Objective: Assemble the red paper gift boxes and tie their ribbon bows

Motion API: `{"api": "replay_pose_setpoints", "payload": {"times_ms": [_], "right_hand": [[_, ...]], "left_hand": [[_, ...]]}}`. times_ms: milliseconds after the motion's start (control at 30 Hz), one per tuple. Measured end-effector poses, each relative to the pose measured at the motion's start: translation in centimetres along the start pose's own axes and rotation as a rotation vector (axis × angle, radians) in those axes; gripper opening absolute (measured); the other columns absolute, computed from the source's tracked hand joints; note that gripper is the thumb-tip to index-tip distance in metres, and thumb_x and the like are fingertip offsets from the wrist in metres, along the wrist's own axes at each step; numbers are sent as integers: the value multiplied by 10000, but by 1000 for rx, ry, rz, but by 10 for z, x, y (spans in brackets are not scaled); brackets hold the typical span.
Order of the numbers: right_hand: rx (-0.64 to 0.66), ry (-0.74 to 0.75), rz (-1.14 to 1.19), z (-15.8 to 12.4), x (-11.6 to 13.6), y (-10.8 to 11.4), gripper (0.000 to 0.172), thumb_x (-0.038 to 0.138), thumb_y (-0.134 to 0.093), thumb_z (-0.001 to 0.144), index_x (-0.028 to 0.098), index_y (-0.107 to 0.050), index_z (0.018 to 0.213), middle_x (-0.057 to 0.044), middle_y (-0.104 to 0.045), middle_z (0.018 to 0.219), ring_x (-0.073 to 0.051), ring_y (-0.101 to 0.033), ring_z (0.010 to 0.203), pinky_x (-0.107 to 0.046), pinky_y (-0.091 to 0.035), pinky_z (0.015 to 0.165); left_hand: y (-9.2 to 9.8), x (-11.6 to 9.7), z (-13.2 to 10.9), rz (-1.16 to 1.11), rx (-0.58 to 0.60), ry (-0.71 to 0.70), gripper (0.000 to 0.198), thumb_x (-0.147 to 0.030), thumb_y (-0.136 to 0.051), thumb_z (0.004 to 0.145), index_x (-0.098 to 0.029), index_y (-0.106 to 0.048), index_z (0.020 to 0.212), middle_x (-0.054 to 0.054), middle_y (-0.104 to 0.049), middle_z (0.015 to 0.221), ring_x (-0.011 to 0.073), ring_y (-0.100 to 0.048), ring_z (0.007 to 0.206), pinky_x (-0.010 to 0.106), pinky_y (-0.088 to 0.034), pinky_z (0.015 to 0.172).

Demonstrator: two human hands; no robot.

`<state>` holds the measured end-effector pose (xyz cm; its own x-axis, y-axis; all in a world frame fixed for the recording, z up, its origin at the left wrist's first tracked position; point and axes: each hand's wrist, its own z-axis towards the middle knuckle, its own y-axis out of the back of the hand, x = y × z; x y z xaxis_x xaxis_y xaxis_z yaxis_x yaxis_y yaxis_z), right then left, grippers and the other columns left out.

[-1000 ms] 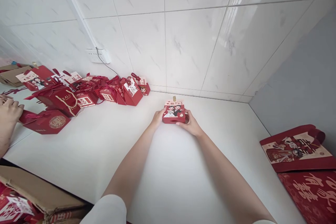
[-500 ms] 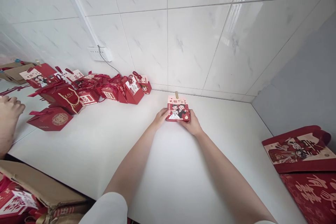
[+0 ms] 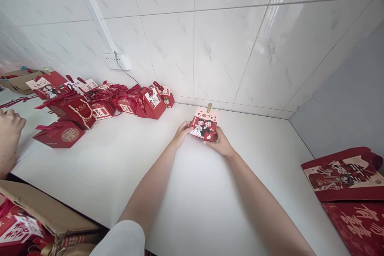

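Observation:
A small red and pink gift box (image 3: 204,125) with a cartoon bride and groom on its front is held over the white table, tilted a little to the right. A short gold-coloured tab stands up from its top. My left hand (image 3: 181,133) grips the box's left edge, thumb on the front. On the other side my right hand (image 3: 221,142) holds the lower right corner, its fingers partly hidden behind and under the box. Both hands are closed on it.
Several red gift boxes (image 3: 79,111) crowd the table's left back, under a wall socket (image 3: 116,61). Another person's hand (image 3: 10,128) is at the far left. An open cardboard carton (image 3: 45,208) stands lower left. Red printed gift bags (image 3: 345,176) lie at the right edge.
The gift box has gone from upright to tilted clockwise, its top leaning right. Both my hands still hold it. The view has shifted slightly.

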<state>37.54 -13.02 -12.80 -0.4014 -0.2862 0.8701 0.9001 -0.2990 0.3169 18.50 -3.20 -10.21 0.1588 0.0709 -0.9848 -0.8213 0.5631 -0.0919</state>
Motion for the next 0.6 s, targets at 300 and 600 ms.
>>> {"api": "replay_pose_setpoints", "payload": {"times_ms": [300, 600], "right_hand": [[38, -112, 323, 2, 5, 3, 344, 550, -565, 826, 264, -549, 1017, -40, -599, 1155, -244, -556, 1082, -423, -462, 935], [-14, -114, 286, 6, 3, 4, 371, 587, -423, 884, 235, -503, 800, -23, -640, 1066, -226, -583, 999, -377, -461, 898]], "left_hand": [[12, -13, -6, -62, 127, 128, 284, -249, -741, 586, -151, -614, 821, 57, -668, 1056, 228, -599, 960, 337, -417, 829], [9, -8, -4, 35, 74, 95, 384, -364, -752, 656, -153, -665, 964, 84, -682, 1041, 225, -612, 952, 363, -436, 882]]}}
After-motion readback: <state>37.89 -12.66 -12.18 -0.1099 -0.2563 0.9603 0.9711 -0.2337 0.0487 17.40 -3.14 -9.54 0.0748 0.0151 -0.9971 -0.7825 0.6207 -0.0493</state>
